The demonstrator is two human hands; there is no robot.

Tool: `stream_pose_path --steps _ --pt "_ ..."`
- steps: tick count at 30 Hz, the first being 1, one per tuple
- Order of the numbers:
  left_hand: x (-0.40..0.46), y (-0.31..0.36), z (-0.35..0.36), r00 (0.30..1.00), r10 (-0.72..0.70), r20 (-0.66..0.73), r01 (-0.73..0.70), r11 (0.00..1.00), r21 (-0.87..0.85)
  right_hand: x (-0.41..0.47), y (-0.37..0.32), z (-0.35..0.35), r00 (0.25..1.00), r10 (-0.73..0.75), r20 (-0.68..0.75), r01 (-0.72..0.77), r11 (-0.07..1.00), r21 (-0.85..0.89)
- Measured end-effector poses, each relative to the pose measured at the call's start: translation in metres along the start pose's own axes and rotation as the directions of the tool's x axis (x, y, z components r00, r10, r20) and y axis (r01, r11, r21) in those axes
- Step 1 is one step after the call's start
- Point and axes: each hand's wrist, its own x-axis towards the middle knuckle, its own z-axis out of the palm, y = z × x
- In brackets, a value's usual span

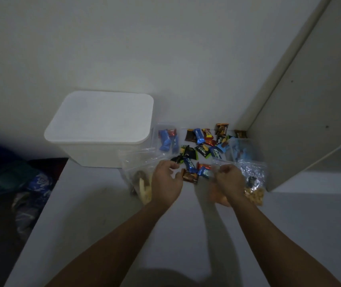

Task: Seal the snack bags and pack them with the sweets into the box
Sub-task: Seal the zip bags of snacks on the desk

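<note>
Head view. White box, lid on, is sitting far left on the counter, not yet opened for packing. Wrapped sweets are lying scattered right of it, within reach. Snack bags are flanking the hands: one near left, one near right. Left hand, fingers curled, is reaching over a sweet, apparently empty. Right hand is pinching a clear bag's top; exact hold unclear, blurred.
</note>
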Motion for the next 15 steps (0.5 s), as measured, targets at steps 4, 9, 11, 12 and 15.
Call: stream_pose_path --steps 4,9,11,12,15 --pt "0.001 0.010 0.038 0.954 -0.101 0.284 0.118 0.992 -0.043 0.004 0.019 -0.018 0.992 0.089 -0.085 -0.089 0.996 0.009" --pt "0.005 0.015 0.069 0.843 -0.228 0.488 0.223 0.972 0.069 0.009 0.035 -0.022 0.978 0.174 0.117 -0.179 0.983 0.034" --pt "0.009 0.012 0.076 0.796 -0.279 0.537 0.257 0.959 0.117 0.012 0.037 -0.019 0.973 0.174 0.152 -0.187 0.980 0.075" --pt "0.011 0.009 0.079 0.771 -0.303 0.560 0.280 0.951 0.129 0.014 0.038 -0.017 0.973 0.168 0.156 -0.184 0.979 0.091" --pt "0.013 0.005 0.084 0.679 -0.363 0.639 0.416 0.907 0.073 0.018 0.040 -0.017 0.963 0.189 0.195 -0.215 0.968 0.127"
